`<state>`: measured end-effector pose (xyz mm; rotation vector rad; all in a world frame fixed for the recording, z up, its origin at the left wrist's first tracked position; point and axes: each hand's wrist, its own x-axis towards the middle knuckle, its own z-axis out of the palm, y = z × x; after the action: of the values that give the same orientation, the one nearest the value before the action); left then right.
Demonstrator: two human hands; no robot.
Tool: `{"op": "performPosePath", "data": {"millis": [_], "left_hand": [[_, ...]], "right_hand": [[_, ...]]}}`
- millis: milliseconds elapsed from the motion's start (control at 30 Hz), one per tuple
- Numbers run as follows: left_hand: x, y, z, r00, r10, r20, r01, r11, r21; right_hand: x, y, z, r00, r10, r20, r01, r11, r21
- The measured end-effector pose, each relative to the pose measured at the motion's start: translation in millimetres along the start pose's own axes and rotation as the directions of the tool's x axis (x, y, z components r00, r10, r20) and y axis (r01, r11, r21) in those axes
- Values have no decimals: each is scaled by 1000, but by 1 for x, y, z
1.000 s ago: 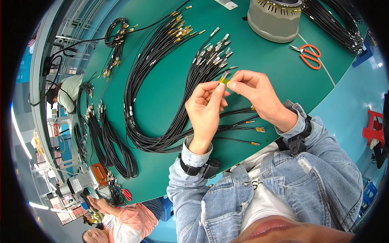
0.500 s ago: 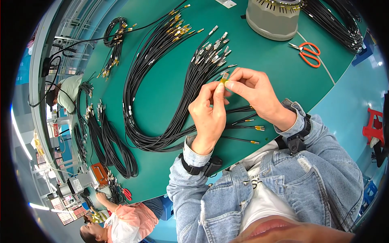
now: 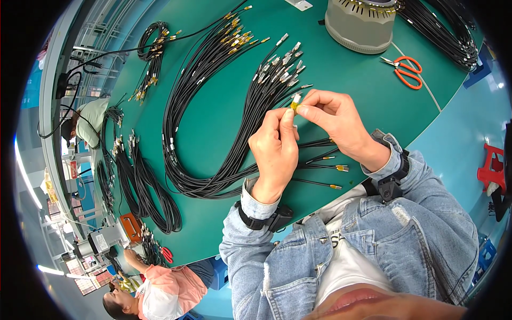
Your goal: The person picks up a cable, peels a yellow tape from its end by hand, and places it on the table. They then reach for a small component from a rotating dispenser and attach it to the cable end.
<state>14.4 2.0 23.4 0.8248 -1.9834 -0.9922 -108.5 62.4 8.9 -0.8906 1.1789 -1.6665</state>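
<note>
A cable connector (image 3: 296, 99) with a silver metal end and yellow tape around it is pinched between both hands above the green table. My left hand (image 3: 273, 152) is closed, thumb and forefinger gripping it from below. From the other side, the thumb and forefinger of my right hand (image 3: 338, 124) press on the taped part. The cable behind it is hidden by my fingers. Beneath and left of my hands curves a large bundle of black cables (image 3: 173, 114), with bare silver connectors (image 3: 282, 68) at one end and yellow-taped connectors (image 3: 234, 36) at another. Several taped ends (image 3: 341, 168) lie by my left wrist.
Orange-handled scissors (image 3: 409, 73) and a grey round machine (image 3: 358, 26) stand at the far right, near another coil of black cables (image 3: 445, 37). More cable bundles (image 3: 154, 194) lie at left. A co-worker (image 3: 170, 288) sits lower left; another person (image 3: 92, 122) leans in beyond.
The connector has turned slightly between my fingers, its metal end now looking brighter. Both hands stay almost in place. The co-worker at the lower left has shifted a little.
</note>
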Motion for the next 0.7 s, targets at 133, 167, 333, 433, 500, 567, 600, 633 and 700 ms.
{"op": "performPosePath", "data": {"millis": [133,167,333,433,500,567,600,633,700], "left_hand": [[0,-1,0,999,-28,16,29,999,-22],[0,-1,-1,999,-32,25,32,999,-39],[1,-1,-3,996,-27,80,32,998,-59],[2,-2,-7,993,-27,115,32,999,-44],[2,-1,-8,991,-28,131,32,999,-35],[2,2,-7,992,12,123,-10,1000,-13],[2,2,-7,992,31,119,-31,1000,-2],[2,2,-7,992,32,119,-32,999,-2],[2,1,-8,989,-8,146,24,994,-103]], "right_hand": [[0,1,-1,1000,-4,7,4,1000,2],[0,2,-1,1000,-4,7,4,1000,2],[0,3,-3,1000,-6,25,5,1000,13],[1,2,-3,999,28,38,-29,999,39],[1,0,-2,998,34,48,-36,999,38],[1,0,-3,998,36,49,-38,999,36],[1,1,-5,997,48,53,-50,998,31],[1,1,-6,997,61,57,-62,998,26],[1,1,-5,995,72,62,-74,997,21]]}}
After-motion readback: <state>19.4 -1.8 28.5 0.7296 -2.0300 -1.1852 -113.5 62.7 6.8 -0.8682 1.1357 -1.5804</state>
